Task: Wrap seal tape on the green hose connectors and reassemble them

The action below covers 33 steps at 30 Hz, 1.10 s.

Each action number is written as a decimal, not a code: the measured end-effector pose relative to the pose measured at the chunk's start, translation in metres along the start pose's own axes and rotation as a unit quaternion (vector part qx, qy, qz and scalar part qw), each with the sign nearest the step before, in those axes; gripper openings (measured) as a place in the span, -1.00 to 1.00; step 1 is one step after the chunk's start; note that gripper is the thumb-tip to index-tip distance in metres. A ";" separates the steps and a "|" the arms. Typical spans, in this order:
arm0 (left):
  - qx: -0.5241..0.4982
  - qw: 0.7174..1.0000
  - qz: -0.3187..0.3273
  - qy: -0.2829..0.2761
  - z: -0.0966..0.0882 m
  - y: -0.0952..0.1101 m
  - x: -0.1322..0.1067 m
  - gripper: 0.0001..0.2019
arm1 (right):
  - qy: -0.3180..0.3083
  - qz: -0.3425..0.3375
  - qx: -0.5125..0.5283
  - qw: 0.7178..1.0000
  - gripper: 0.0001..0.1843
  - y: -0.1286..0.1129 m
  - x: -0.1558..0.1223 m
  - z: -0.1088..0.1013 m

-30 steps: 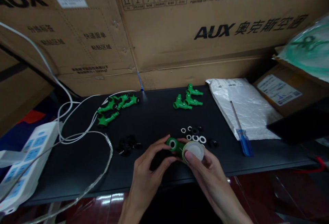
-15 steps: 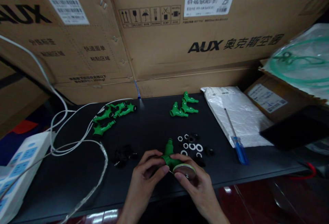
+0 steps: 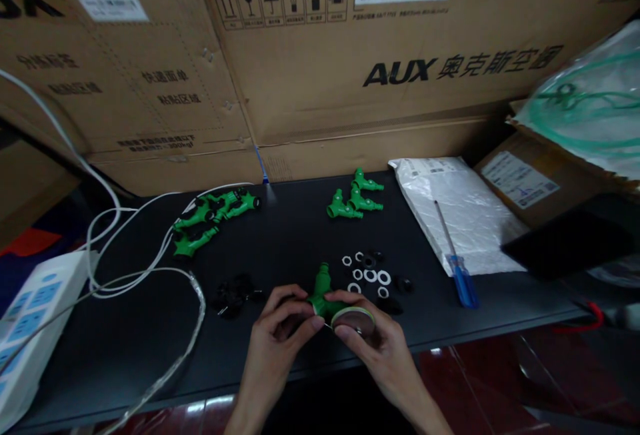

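Near the front edge of the black worktop (image 3: 300,235) both hands work on one green plastic fitting (image 3: 323,294), a T-shaped hose connector, held just above the surface. The left hand (image 3: 280,335) has its grip closed on the fitting's body with thumb and fingertips, and the right hand (image 3: 380,348) pinches a small roll of white sealing tape (image 3: 353,319) against one end of it. As I judge it, this piece is in the middle of being wrapped. One group of green fittings (image 3: 210,218) lies at the back left and a smaller group (image 3: 353,200) at the back centre, apart. The white and black washers (image 3: 370,274) lie loose just behind the hands, so much work seems left. Both wrists are bent inward, palms facing each other.
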State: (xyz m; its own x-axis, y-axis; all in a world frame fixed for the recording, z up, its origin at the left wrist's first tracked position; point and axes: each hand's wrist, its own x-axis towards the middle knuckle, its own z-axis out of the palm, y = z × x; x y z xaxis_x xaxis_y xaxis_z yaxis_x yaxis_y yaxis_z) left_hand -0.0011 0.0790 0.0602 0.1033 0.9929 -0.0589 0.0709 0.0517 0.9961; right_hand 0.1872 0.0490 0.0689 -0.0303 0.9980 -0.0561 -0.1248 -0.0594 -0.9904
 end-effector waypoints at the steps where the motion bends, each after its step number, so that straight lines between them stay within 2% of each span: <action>1: 0.000 1.000 0.003 0.000 0.000 -0.001 0.000 -0.89 | -0.002 0.004 0.005 1.000 -0.78 0.000 0.000 0.000; 7: -0.005 1.000 0.013 0.010 -0.001 -0.003 -0.001 -0.84 | 0.004 0.010 0.017 1.000 -0.76 0.000 0.002 0.003; 10: -0.013 1.000 0.011 0.014 -0.003 -0.004 -0.001 -0.82 | 0.016 0.012 0.014 1.000 -0.75 0.001 -0.001 -0.003; 13: 0.002 1.000 0.018 0.025 -0.005 -0.004 0.000 -0.84 | 0.026 0.019 0.007 0.999 -0.71 0.001 -0.010 -0.021; 16: 0.075 0.995 0.047 0.039 -0.003 -0.004 0.004 -0.90 | 0.035 0.024 0.026 0.999 -0.71 0.001 -0.019 -0.046; 19: 0.148 0.986 0.081 0.012 0.007 -0.002 0.013 -0.96 | 0.046 0.032 0.084 0.995 -0.74 -0.001 -0.016 -0.065; 21: 0.173 0.979 0.107 -0.011 0.019 0.001 0.020 -0.98 | 0.049 0.033 0.111 0.992 -0.69 -0.003 -0.007 -0.072; 27: 0.192 0.972 0.118 -0.066 0.052 0.010 0.040 -0.89 | 0.070 0.013 0.147 0.987 -0.62 -0.004 0.023 -0.076; 30: 0.172 0.976 0.111 -0.077 0.054 0.013 0.041 -0.84 | 0.068 0.005 0.142 0.988 -0.61 -0.003 0.026 -0.073; 33: 0.134 0.984 0.109 -0.042 0.047 0.014 0.034 -0.83 | 0.052 0.005 0.111 0.992 -0.59 -0.003 0.022 -0.068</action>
State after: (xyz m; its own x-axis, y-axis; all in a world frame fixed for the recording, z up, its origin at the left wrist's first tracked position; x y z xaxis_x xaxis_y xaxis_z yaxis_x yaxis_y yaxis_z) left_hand 0.0496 0.1084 0.0693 0.2258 0.9644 0.1376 0.2963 -0.2026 0.9334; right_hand 0.2541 0.0725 0.0618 0.0692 0.9935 -0.0908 -0.3400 -0.0621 -0.9384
